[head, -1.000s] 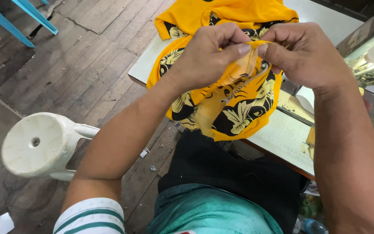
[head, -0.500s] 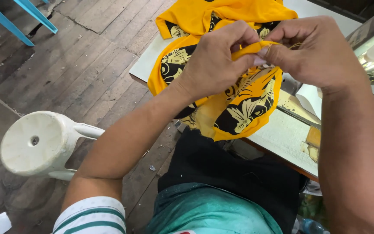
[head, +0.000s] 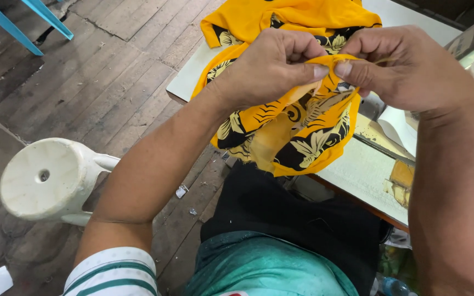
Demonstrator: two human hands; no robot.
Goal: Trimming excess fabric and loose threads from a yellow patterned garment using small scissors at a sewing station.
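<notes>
Both hands meet above the near edge of the bench [head: 368,170], pinching a fold of the yellow garment [head: 303,126] with black and cream leaf print. The left hand [head: 270,68] is closed, thumb pressed on the cloth; the right hand [head: 412,66] is closed on the same fold, thumbs nearly touching. The garment's remainder drapes over the bench edge. A white plastic stool [head: 48,178] stands on the wooden floor [head: 94,82], well left of the bench.
</notes>
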